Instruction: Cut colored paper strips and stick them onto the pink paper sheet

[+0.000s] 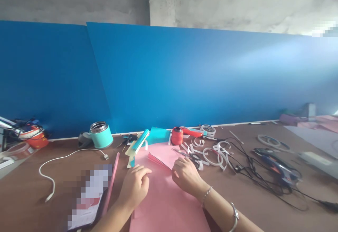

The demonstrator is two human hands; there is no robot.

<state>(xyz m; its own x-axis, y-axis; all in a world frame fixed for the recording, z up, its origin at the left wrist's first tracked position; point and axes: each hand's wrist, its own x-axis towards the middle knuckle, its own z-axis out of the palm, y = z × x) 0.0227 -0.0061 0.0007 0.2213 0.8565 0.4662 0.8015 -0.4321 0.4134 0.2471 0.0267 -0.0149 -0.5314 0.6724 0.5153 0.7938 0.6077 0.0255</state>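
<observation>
A long sheet of pink paper (170, 207) lies in front of me, its far end folded into a layered edge (157, 160). My right hand (187, 176) is closed at the right end of that folded edge, with its fingertips curled under and partly hidden. On the sheet's left side rests my left hand (136, 183), fingers loosely bent, thumb and forefinger apart, nothing seen between them. Just beyond the right hand lie scissors (194, 157), partly covered by white strips.
Behind the sheet are a red thread spool (177, 136), teal paper (158, 136) and white strip coils (213, 156). A glue gun (280, 168) and black cables lie right. Left are a turquoise cup (101, 136), a white cable (54, 161) and a phone (91, 200). A blue panel (185, 77) stands behind.
</observation>
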